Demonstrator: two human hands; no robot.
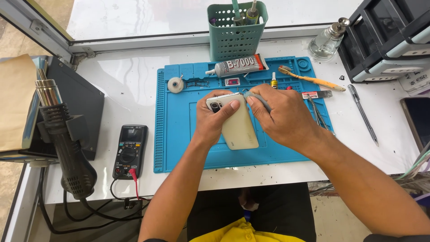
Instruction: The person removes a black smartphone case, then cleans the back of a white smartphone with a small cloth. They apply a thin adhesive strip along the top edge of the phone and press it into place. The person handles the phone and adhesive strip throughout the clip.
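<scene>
We see white worktop, glossy, daylight glare on it. Beyond its far edge – glass pane in pale metal frame, bright outside. Blue work mat lies centre, ridged border. Teal perforated basket at back. Black stacked drawer unit at far right corner. Left: dark box with hot-air gun in holder, black multimeter beside. Below worktop – grey floor, black cables trailing.
</scene>
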